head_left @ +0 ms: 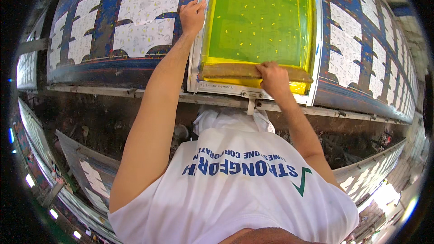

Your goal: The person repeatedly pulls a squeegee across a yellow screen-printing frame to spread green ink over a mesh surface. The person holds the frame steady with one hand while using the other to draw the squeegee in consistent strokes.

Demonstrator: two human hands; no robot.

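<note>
A screen printing frame (193, 65) with a silver metal rim and a green and yellow mesh (257, 18) lies flat on a long table. Across the near end of the mesh rests a brown squeegee (230, 71), with yellow ink around it. My right hand (274, 77) is closed over the squeegee near its middle. At the frame's left side rail, my left hand (193, 16) has its fingers curled against the metal edge. A metal bracket (251, 99) sits at the frame's near side, by the table rail.
White printed fabric pieces (147, 31) lie in rows on the dark blue table (108, 70) left of the frame. More fabric pieces (344, 49) lie to its right. A metal rail (343, 114) runs along the near table edge. Behind me stand other tables with white pieces (92, 178).
</note>
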